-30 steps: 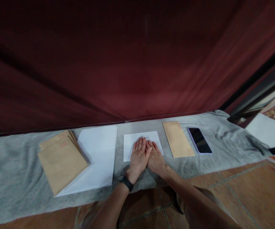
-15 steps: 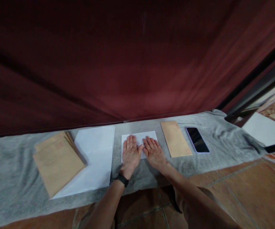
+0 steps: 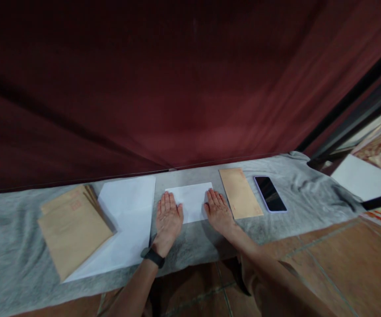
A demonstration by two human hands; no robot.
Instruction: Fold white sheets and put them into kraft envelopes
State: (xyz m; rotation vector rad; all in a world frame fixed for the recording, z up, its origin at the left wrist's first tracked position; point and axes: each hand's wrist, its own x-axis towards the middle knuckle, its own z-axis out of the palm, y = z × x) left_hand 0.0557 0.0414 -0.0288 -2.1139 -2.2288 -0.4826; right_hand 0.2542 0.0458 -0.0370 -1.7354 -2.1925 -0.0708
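A folded white sheet of paper (image 3: 193, 201) lies flat on the grey cloth in front of me. My left hand (image 3: 169, 215) rests palm down over its left edge, fingers stretched out and thumb pointing inward. At the sheet's right edge, my right hand (image 3: 218, 210) also lies flat, with its fingers extended. Neither hand grips anything. Just right of my right hand is a single brown envelope (image 3: 242, 193), lying flat. A dark watch (image 3: 152, 256) is on my left wrist.
To the left, several brown envelopes (image 3: 75, 224) lie overlapping a stack of larger white paper (image 3: 133, 220). A phone with a purple case (image 3: 270, 193) lies right of the single envelope. Grey cloth (image 3: 9, 246) covers the surface; a dark red curtain (image 3: 177, 97) hangs behind.
Both hands have slid apart over the folded sheet, the left one leftward and the right one slightly rightward, to its side edges. The view has shifted slightly.
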